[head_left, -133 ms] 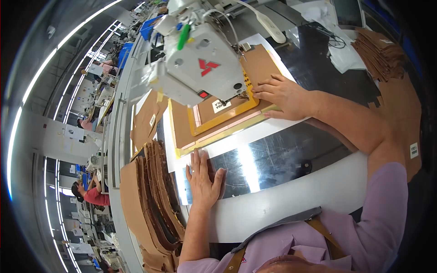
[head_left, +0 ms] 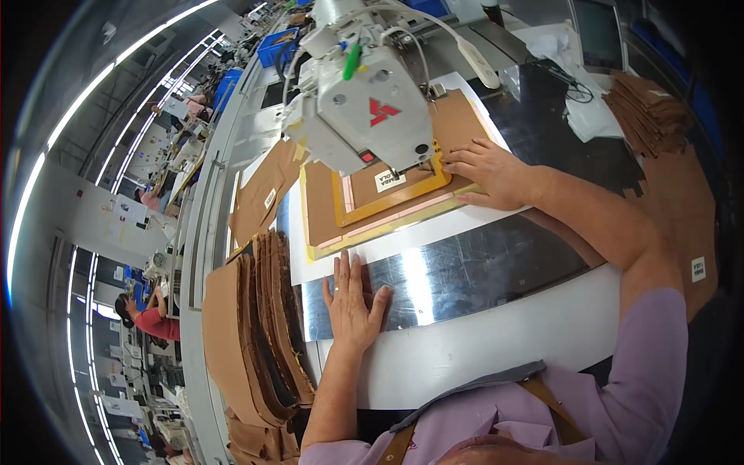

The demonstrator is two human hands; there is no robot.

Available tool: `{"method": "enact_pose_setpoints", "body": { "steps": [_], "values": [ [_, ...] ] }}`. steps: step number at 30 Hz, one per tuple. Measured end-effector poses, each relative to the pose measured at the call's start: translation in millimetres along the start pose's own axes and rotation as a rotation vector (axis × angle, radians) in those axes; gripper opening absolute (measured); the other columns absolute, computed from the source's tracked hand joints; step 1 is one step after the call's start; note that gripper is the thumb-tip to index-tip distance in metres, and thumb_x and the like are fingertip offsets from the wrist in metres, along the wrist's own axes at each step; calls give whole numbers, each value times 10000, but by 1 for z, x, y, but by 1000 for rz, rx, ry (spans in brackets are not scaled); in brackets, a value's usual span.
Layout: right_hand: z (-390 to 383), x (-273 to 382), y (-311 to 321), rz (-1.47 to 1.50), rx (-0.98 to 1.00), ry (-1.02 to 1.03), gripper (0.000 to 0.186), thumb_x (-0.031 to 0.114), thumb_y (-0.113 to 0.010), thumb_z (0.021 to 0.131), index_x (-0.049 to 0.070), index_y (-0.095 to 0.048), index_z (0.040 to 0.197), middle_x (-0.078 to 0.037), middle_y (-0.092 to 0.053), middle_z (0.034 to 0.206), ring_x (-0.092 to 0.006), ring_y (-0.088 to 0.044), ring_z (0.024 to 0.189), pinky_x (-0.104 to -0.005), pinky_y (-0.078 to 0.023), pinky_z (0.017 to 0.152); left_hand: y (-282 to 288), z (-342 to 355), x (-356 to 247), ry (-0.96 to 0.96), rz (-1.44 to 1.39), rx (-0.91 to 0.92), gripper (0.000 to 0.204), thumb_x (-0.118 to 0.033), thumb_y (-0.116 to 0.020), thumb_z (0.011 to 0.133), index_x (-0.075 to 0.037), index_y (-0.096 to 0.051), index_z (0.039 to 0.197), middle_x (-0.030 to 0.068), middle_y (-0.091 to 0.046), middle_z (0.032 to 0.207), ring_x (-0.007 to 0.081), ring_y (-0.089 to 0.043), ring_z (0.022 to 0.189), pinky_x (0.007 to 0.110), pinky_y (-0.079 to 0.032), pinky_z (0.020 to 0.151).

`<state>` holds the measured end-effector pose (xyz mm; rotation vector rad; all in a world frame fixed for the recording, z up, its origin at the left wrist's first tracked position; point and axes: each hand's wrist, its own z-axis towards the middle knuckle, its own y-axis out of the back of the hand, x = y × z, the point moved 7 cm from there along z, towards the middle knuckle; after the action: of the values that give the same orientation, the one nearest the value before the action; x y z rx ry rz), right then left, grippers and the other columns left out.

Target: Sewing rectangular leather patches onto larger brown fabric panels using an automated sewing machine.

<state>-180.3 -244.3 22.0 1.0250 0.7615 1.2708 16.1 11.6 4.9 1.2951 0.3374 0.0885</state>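
My left hand [head_left: 356, 310] lies with fingers spread on the shiny metal plate [head_left: 465, 262], its fingertips by the near edge of a white sheet [head_left: 473, 215]. On that sheet is a brown fabric panel [head_left: 322, 209] edged with yellow tape. A yellow frame [head_left: 387, 208] rests on the panel around a white label [head_left: 389, 180]. My right hand [head_left: 496, 177] is stretched out over the panel's right part, fingertips at the frame's right side. Above the frame hangs the white sewing machine head [head_left: 364, 108], hiding part of the panel and frame. Neither hand holds anything.
A thick stack of brown pieces [head_left: 232, 325] stands left of my left hand. Another labelled brown piece [head_left: 260, 190] lies beyond it. More brown pieces [head_left: 647, 116] are piled at the far right, near white plastic [head_left: 593, 116] and a black cable. People work at machines far left.
The whole view has shifted slightly, so the machine head and frame appear farther right. My hands keep nearly the same places on the plate and panel.
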Motion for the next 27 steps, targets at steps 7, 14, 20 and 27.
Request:
{"method": "enact_pose_setpoints", "body": {
  "steps": [7, 14, 20, 27],
  "values": [
    [-12, -14, -3, -177, 4, -260, 768, 506, -537, 970, -23, -365, 1499, -181, -384, 1564, -307, -309, 1484, -501, -200, 1227, -10, 11, 9, 47, -16, 24, 837, -603, -437, 987, 8, -324, 1547, 243, -250, 1633, 378, -202, 1534, 606, -85, 1205],
    [-52, -61, 18, -287, 274, -822, 829, 581, -445, 979, -27, -339, 1533, -163, -294, 1636, -283, -198, 1545, -569, -111, 1241, -19, 83, 55, 236, -127, -112, 820, -594, -408, 1002, 10, -322, 1549, 234, -237, 1640, 369, -177, 1542, 630, -77, 1201],
    [-88, -91, 32, -393, 351, -885, 775, 564, -380, 1006, 43, -304, 1574, -75, -231, 1676, -275, -140, 1561, -619, -86, 1228, -38, 127, 43, 256, -24, -26, 824, -647, -471, 944, -106, -378, 1558, 185, -230, 1659, 358, -152, 1552, 663, -90, 1193],
    [-114, -114, 44, -328, 370, -969, 701, 518, -366, 1027, 95, -311, 1583, -27, -226, 1681, -283, -104, 1567, -615, -91, 1233, -49, 148, -6, 168, -3, 50, 836, -696, -545, 874, -177, -470, 1524, 132, -281, 1654, 312, -153, 1559, 649, -101, 1201]
  ]
}}
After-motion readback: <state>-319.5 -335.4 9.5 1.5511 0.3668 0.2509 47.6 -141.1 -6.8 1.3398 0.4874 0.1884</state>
